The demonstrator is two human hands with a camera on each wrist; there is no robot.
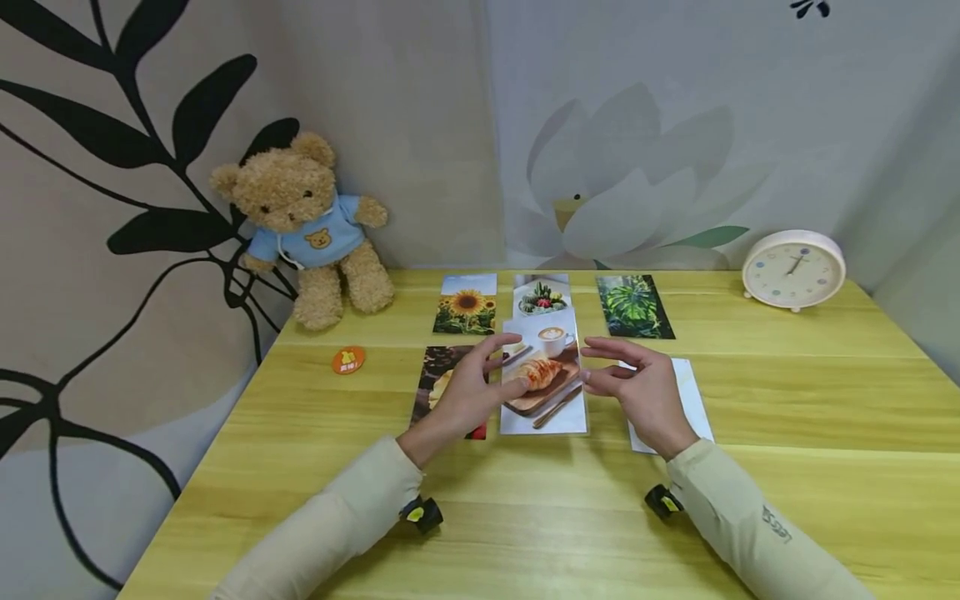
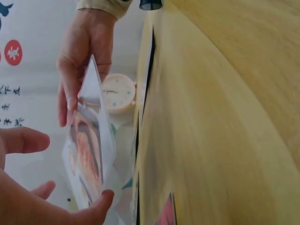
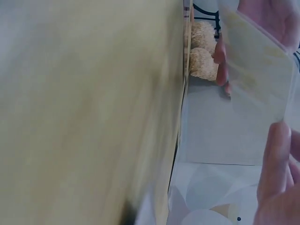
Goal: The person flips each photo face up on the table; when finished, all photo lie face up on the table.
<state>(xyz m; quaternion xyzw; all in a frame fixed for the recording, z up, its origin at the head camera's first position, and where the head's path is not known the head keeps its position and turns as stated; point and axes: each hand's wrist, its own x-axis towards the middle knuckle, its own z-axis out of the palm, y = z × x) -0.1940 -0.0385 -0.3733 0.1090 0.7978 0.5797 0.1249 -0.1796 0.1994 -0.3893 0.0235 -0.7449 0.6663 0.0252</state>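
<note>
A photo card with a croissant and a coffee cup (image 1: 543, 375) is raised off the table, face up and tilted. From its left side my left hand (image 1: 468, 396) holds it, the thumb (image 2: 101, 204) at the edge and the fingers spread apart. My right hand (image 1: 648, 396) pinches the opposite edge; its thumb (image 3: 277, 145) shows against the card's pale back (image 3: 258, 70). Under my left hand lies a dark card (image 1: 433, 375), partly covered. A white card (image 1: 693, 400) lies beneath my right hand. Just beyond the raised card is a cactus card (image 1: 540, 293).
A sunflower card (image 1: 465, 304) and a green leaf card (image 1: 633, 307) lie along the back of the table (image 1: 525, 517). On the left are an orange round sticker (image 1: 348, 360) and a seated teddy bear (image 1: 315, 233). A white clock (image 1: 795, 269) stands at the back right.
</note>
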